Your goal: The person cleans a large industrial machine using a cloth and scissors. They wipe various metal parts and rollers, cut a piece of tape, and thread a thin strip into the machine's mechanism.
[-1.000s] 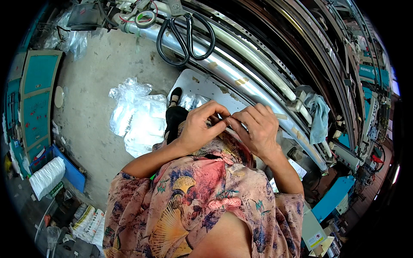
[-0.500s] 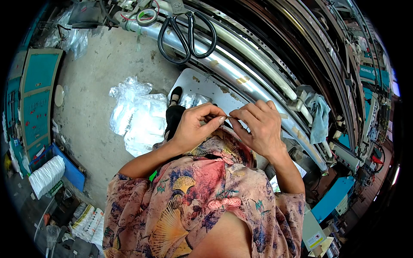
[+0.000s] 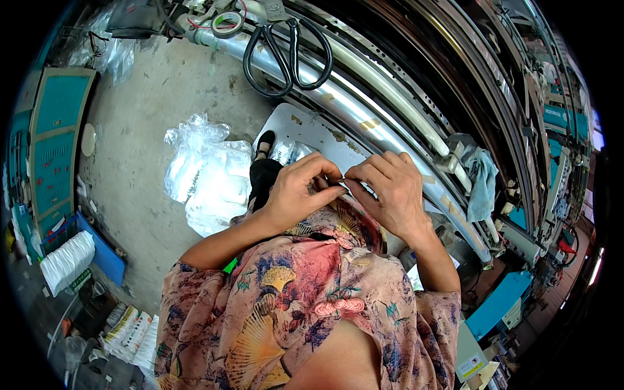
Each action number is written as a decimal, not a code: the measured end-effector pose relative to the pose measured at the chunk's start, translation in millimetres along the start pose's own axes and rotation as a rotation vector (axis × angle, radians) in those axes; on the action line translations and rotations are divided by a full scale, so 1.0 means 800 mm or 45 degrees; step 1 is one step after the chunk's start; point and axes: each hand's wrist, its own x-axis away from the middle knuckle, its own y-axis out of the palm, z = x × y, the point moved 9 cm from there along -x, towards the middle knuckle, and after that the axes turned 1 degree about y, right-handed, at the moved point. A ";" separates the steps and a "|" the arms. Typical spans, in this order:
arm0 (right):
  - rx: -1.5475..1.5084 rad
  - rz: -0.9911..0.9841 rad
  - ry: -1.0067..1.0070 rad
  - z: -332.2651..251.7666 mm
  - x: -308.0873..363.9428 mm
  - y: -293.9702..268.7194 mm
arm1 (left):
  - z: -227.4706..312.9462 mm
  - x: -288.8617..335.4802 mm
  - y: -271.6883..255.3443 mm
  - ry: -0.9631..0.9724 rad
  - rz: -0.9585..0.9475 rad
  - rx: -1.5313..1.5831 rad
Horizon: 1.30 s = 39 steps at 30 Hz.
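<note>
My left hand (image 3: 303,190) and my right hand (image 3: 388,193) meet fingertip to fingertip in front of my body, over the flowered garment (image 3: 286,286). Thumb and forefinger of each hand are pinched together. Anything between the fingertips is too small to make out. Beyond the hands lies a metal roller (image 3: 351,109) of a machine. A pair of scissors with large black handles (image 3: 290,62) rests on its far end, beside a roll of tape (image 3: 227,24).
Clear plastic packages (image 3: 214,188) lie on the concrete floor to the left, near my foot (image 3: 264,143). A blue cloth (image 3: 481,182) hangs at the machine's right end. Teal cabinets (image 3: 60,143) stand at the far left, with a blue bin (image 3: 107,250) below.
The left fingers have shifted slightly, and the left thumb has drawn a little away from the right fingertips. The view has tilted a touch; both hands stay together.
</note>
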 end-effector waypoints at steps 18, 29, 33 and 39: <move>0.008 -0.040 -0.022 -0.001 -0.008 0.000 | 0.007 0.002 -0.015 0.146 0.049 -0.148; 0.042 0.008 -0.046 -0.002 -0.006 0.002 | -0.002 0.001 -0.006 0.051 0.012 -0.050; 0.057 0.038 -0.054 -0.001 -0.002 0.003 | -0.002 0.001 -0.008 0.043 0.019 -0.037; 0.062 0.040 -0.047 0.000 -0.003 0.004 | 0.002 -0.002 -0.005 0.077 -0.004 0.031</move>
